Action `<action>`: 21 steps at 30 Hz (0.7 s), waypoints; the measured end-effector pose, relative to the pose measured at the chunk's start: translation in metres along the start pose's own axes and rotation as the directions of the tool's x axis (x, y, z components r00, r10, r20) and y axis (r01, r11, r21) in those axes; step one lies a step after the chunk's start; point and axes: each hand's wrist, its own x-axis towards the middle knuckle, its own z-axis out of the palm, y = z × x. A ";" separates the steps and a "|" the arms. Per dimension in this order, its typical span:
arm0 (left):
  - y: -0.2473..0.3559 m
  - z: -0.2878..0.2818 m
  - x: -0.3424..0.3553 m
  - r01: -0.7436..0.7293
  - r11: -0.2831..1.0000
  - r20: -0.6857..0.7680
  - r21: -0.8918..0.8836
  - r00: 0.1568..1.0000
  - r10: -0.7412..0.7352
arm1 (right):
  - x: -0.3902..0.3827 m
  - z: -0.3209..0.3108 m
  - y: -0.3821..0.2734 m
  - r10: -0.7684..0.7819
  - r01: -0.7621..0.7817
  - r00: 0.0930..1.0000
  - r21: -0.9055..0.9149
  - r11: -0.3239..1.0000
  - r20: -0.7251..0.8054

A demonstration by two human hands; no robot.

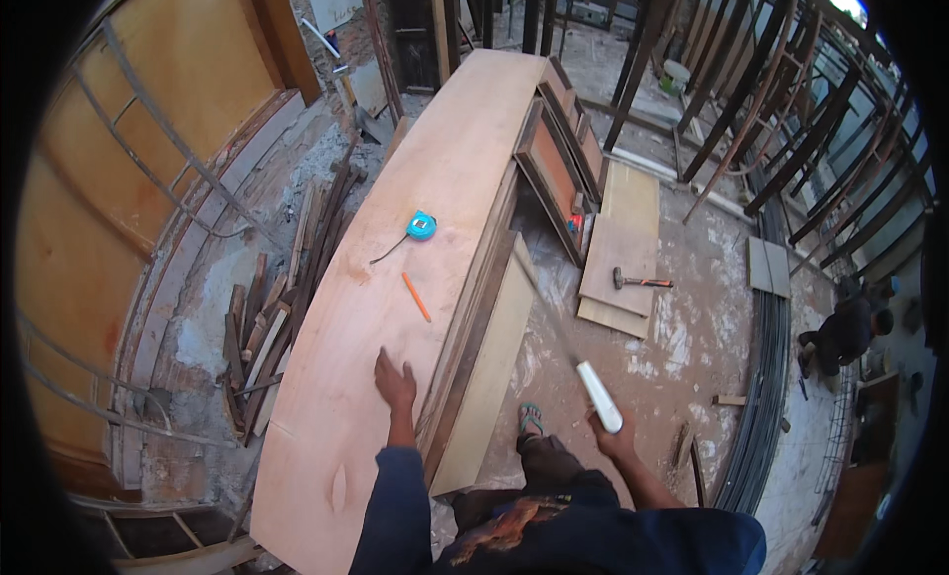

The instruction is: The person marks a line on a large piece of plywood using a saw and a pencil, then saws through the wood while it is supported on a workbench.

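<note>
My left hand (pixel 395 379) rests on a long sheet of pale plywood (pixel 445 150), with its fingers stretched out. In my right hand (pixel 615 437), off to the right of the sheet, is a handsaw (pixel 597 395) with a white handle. Its long thin blade points away from me and is seen almost edge-on. Beyond my left hand, an orange pencil (pixel 416 297) lies on the plywood. Farther up the sheet sits a turquoise tape measure (pixel 422 226) with a short length of tape out.
A hammer (pixel 641 279) lies on boards (pixel 618 244) at the right. Framed panels (pixel 549 179) lean against the plywood stack. Scrap wood (pixel 272 328) is piled at the left, long dark bars (pixel 756 397) at the right. Another person (pixel 845 323) crouches at the far right.
</note>
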 end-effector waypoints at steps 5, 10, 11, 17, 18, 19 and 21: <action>0.063 0.050 0.055 0.087 0.990 0.099 0.111 0.990 -0.099 | 0.047 -0.077 0.027 0.203 -0.199 0.979 0.090 0.976 -0.035; 0.107 0.092 0.085 0.173 0.931 0.128 0.323 0.966 -0.224 | 0.043 -0.135 0.087 0.205 -0.213 0.948 -0.007 0.977 -0.243; 0.096 0.092 0.090 0.157 0.921 0.031 0.355 0.983 -0.180 | 0.050 -0.134 0.070 0.294 -0.301 0.927 0.009 0.954 -0.234; 0.071 0.106 0.125 0.252 0.930 -0.031 0.266 0.967 -0.253 | 0.064 -0.135 0.140 0.499 -0.440 0.832 0.259 0.860 -0.243; 0.076 0.111 0.129 0.282 0.921 -0.027 0.268 0.958 -0.285 | 0.070 -0.137 0.147 0.525 -0.429 0.820 0.361 0.828 -0.228; 0.083 0.117 0.135 0.379 0.915 -0.092 0.140 0.925 -0.369 | 0.067 -0.145 0.169 0.467 -0.436 0.843 0.168 0.884 -0.266; 0.075 0.117 0.147 0.477 0.879 -0.168 0.023 0.868 -0.467 | 0.079 -0.138 0.166 0.538 -0.500 0.809 0.204 0.842 -0.236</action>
